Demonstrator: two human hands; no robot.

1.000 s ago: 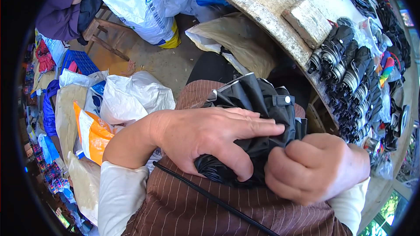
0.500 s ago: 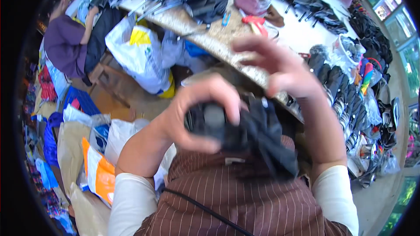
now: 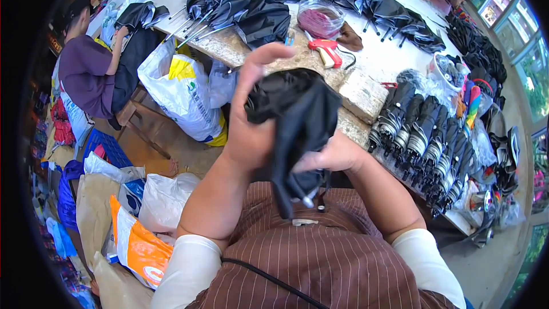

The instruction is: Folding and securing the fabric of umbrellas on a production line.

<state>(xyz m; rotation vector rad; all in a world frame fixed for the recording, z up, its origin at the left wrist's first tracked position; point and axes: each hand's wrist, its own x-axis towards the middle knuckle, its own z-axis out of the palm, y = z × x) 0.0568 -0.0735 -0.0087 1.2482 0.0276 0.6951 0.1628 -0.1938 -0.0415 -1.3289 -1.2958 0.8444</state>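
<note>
In front of my chest I hold a black folding umbrella (image 3: 309,106), its loose canopy cloth hanging down in folds. My left hand (image 3: 251,131) is closed round its left side, one finger curving over the top, slightly blurred. The thumb of my right hand (image 3: 334,155) presses on the lower right of the cloth, while its other fingers are hidden behind the umbrella. Small shiny tips show at the lower end of the folds.
The worktable (image 3: 374,63) beyond my hands bears a pile of black umbrellas (image 3: 240,14), a red-and-white tool (image 3: 326,51) and a pale block (image 3: 361,94). Rolled umbrellas (image 3: 426,131) stand in rows at right. Sacks (image 3: 183,94) lie left, near a seated person (image 3: 86,60).
My right hand, raised and apart before, has come down onto the umbrella's cloth. The umbrella has moved up and tipped, its cloth now hanging downward, and my left hand has turned with it.
</note>
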